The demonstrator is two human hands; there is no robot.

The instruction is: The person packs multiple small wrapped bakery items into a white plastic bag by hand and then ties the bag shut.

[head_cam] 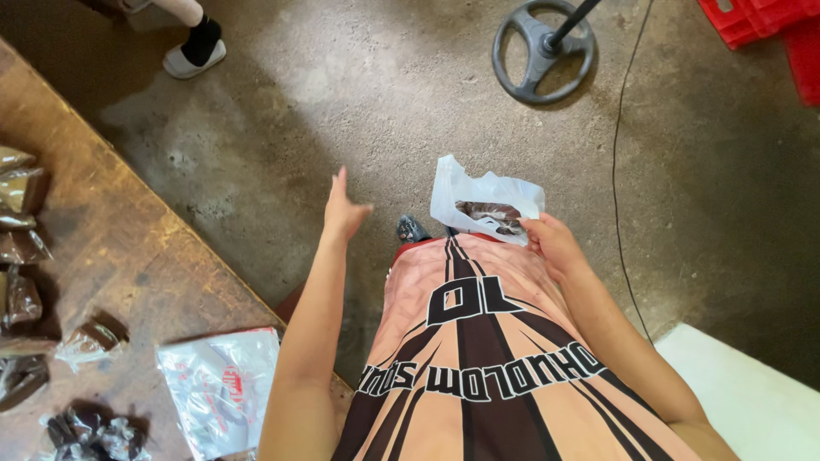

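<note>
The right hand (553, 243) grips a crinkled, translucent white bag (480, 203) with a dark brown lump inside, held at the waist above the concrete floor (359, 111). The left hand (343, 212) hangs open and empty, fingers spread. On the worn wooden counter (128, 256) lie a flat white packet with red print (220, 388) and glossy brown-filled clear pouches (21, 256).

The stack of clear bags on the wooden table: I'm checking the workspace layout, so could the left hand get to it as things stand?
Probably yes: the left hand is empty and open, and nothing lies between it and the stack of clear bags.
</note>
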